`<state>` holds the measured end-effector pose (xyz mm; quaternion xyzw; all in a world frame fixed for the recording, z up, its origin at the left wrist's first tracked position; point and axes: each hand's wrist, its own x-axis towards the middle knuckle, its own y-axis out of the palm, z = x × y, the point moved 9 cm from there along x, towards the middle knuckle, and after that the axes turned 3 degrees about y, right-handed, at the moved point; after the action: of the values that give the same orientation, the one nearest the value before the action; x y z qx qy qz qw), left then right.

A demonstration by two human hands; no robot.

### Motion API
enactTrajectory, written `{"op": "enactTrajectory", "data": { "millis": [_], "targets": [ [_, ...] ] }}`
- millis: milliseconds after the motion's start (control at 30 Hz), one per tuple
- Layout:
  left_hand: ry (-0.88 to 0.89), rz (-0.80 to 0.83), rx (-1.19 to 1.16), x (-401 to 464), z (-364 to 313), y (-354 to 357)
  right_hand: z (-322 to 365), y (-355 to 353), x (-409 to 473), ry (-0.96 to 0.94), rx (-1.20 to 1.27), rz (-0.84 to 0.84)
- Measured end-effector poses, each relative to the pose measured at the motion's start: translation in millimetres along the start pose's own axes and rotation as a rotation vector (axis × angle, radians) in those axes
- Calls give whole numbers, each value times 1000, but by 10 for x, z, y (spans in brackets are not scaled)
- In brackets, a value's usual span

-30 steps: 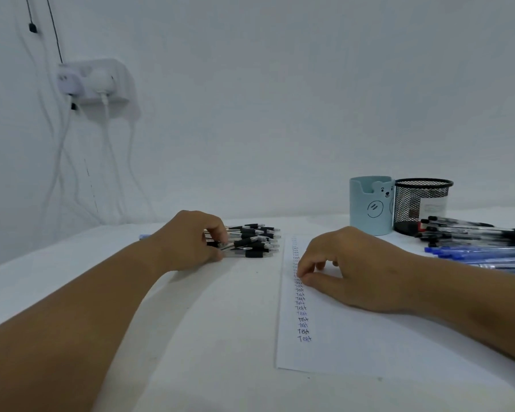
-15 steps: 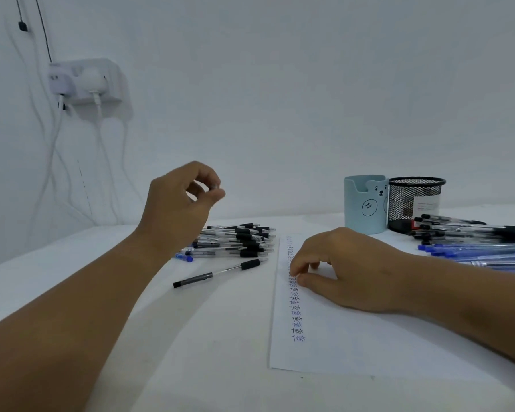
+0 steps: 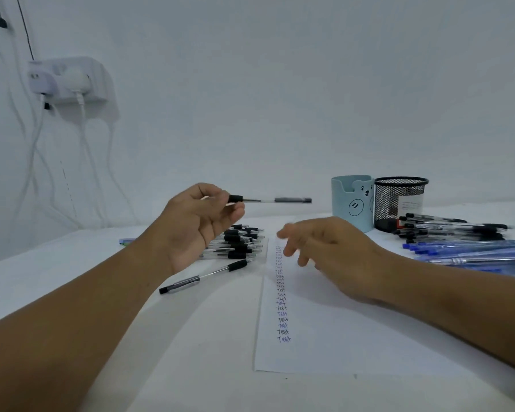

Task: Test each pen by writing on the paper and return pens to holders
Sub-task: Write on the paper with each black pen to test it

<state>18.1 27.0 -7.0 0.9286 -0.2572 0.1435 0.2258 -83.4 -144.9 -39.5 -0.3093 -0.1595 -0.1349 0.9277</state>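
Left hand (image 3: 197,224) pinches black pen (image 3: 269,200) above pen pile (image 3: 238,243); right hand (image 3: 324,251) loose, spread over paper (image 3: 324,337).

Two bare forearms are seen; no sleeve is visible on either of them up to the edge of the picture. Nothing is worn on the wrists, and no ring is seen on the fingers that are shown. The left hand (image 3: 197,224) is shown with its palm side partly turned to the camera, so creases of the palm can be seen. The right hand (image 3: 324,248) is seen from its back, and its fingertips are blurred.
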Motion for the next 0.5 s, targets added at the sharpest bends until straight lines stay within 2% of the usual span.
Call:
{"op": "enactTrajectory", "data": {
  "millis": [133, 300, 500],
  "targets": [
    [-28, 134, 265, -60, 97, 117, -54, -212, 43, 108, 504, -162],
    [132, 278, 919, -129, 141, 254, -75, -141, -4, 264, 785, -22],
    [201, 287, 977, -166, 139, 336, -41, -131, -18, 312, 913, 59]
  ]
}}
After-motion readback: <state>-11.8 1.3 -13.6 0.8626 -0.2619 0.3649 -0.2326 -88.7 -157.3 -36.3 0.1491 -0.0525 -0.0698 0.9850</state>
